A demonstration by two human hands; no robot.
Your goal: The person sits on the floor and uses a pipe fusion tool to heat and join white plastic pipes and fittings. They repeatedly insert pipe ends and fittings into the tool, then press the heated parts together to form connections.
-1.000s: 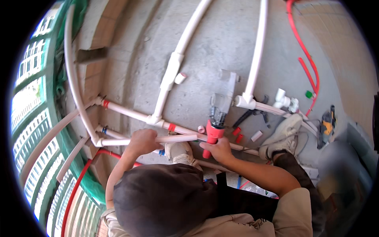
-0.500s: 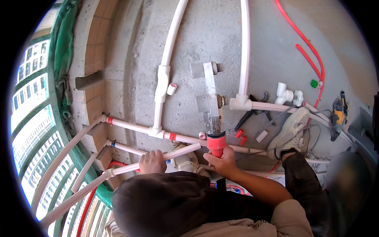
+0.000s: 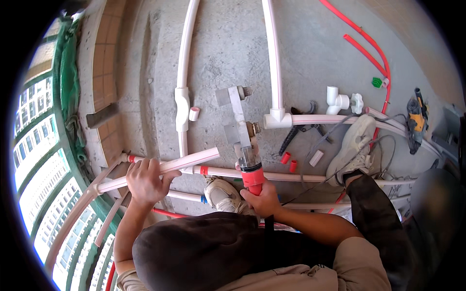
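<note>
My left hand (image 3: 147,182) grips a white plastic pipe (image 3: 201,159) with a pink stripe. The pipe slants up to the right, its open end raised over the floor pipes, and a white fitting (image 3: 95,189) joins its far left part. My right hand (image 3: 264,200) is closed round the red handle of a pipe fusion welder (image 3: 252,178). Its flat metal heating plate (image 3: 237,109) points away from me and carries grey and brownish sockets along its sides. The pipe's end and the heating plate are apart.
Striped pipes with a tee (image 3: 277,120) run over the concrete floor (image 3: 228,48). Black pipe cutters (image 3: 293,138), red pipe offcuts (image 3: 286,157) and a white valve fitting (image 3: 357,103) lie to the right, near my shoe (image 3: 353,145). Green netting (image 3: 70,72) hangs at the left.
My left hand has moved left and up with the pipe, whose open end is now farther left. The welder has shifted slightly left in the view and stays in my right hand.
</note>
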